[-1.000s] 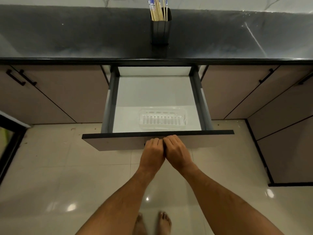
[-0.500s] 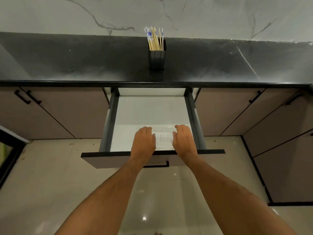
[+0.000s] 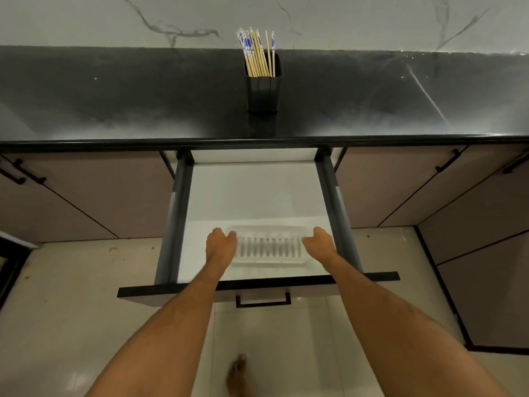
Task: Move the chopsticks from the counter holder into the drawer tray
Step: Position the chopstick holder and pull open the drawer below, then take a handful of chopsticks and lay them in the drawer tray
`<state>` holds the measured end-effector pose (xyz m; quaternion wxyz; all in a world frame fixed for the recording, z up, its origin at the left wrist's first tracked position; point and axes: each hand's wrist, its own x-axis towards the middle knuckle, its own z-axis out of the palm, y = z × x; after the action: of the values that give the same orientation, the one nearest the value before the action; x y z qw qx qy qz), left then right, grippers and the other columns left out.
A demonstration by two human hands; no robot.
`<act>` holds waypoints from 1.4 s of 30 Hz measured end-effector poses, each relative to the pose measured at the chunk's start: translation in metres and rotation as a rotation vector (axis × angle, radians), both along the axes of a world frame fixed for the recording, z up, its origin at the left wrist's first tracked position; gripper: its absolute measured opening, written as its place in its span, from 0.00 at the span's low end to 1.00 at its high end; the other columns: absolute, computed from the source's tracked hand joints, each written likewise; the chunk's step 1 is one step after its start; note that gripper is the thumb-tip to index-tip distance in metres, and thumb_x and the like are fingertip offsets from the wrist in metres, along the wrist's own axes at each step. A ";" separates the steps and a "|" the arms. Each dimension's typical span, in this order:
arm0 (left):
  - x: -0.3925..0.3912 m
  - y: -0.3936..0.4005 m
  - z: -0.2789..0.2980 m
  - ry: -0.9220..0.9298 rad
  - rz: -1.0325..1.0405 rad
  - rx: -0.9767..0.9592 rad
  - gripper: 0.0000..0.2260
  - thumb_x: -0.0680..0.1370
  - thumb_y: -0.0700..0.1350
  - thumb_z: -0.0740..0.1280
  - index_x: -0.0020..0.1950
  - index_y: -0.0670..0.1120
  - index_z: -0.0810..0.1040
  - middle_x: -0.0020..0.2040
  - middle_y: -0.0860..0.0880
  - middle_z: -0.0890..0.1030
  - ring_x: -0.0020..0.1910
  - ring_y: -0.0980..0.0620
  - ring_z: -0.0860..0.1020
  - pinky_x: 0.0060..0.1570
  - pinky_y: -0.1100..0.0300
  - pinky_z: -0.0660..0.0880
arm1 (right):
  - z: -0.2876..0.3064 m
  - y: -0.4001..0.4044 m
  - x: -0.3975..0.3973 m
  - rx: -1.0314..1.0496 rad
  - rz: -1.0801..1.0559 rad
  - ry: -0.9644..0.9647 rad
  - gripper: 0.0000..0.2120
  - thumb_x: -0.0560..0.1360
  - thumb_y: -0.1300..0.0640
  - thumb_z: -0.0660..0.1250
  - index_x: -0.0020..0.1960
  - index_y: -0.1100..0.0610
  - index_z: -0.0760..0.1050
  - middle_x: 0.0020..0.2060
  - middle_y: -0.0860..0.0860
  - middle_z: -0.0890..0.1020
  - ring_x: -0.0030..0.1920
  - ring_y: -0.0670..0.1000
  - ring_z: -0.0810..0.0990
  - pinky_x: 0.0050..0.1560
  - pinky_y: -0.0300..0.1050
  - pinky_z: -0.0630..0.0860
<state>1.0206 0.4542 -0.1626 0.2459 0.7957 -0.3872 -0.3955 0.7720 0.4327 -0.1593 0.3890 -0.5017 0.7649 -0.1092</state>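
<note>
Several chopsticks (image 3: 257, 55), some bamboo and some white with blue print, stand upright in a dark square holder (image 3: 263, 93) at the back of the black counter (image 3: 114, 96). Below it the drawer (image 3: 180, 219) is pulled out. A clear slotted plastic tray (image 3: 269, 247) lies near the drawer's front. My left hand (image 3: 220, 246) grips the tray's left end, thumb on its rim. My right hand (image 3: 319, 243) grips the right end the same way. The tray holds nothing.
The drawer front with its black handle (image 3: 263, 302) juts out over the tiled floor. Shut cabinet doors (image 3: 86, 196) flank the drawer on both sides. My bare foot (image 3: 237, 373) stands on the floor below. A marble wall backs the counter.
My hands left the drawer handle, reached into the drawer, then spread apart to the two ends of the tray. The view tilted up toward the counter.
</note>
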 end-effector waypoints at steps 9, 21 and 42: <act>0.009 -0.016 -0.024 0.064 0.025 0.077 0.18 0.80 0.43 0.61 0.65 0.32 0.73 0.62 0.34 0.77 0.60 0.35 0.77 0.54 0.46 0.78 | -0.018 -0.011 0.008 0.069 -0.111 -0.089 0.13 0.79 0.62 0.60 0.63 0.62 0.70 0.58 0.58 0.78 0.54 0.58 0.77 0.50 0.50 0.76; 0.010 -0.022 -0.028 0.018 0.060 0.062 0.15 0.82 0.44 0.61 0.64 0.36 0.75 0.60 0.38 0.80 0.57 0.39 0.79 0.52 0.51 0.77 | -0.017 -0.021 0.009 0.056 -0.052 -0.061 0.21 0.81 0.56 0.64 0.71 0.62 0.66 0.66 0.60 0.76 0.64 0.60 0.76 0.60 0.51 0.75; -0.011 -0.277 0.192 -0.255 -0.104 -0.568 0.16 0.83 0.48 0.63 0.69 0.44 0.73 0.62 0.46 0.78 0.62 0.50 0.76 0.60 0.56 0.74 | 0.200 -0.267 0.046 -0.584 0.221 0.104 0.29 0.81 0.53 0.65 0.78 0.60 0.60 0.72 0.57 0.70 0.73 0.57 0.68 0.71 0.52 0.68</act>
<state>1.0098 0.1772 0.0296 0.3873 0.7174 -0.5501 -0.1808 0.8185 0.1654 0.0404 0.1983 -0.6773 0.6609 -0.2553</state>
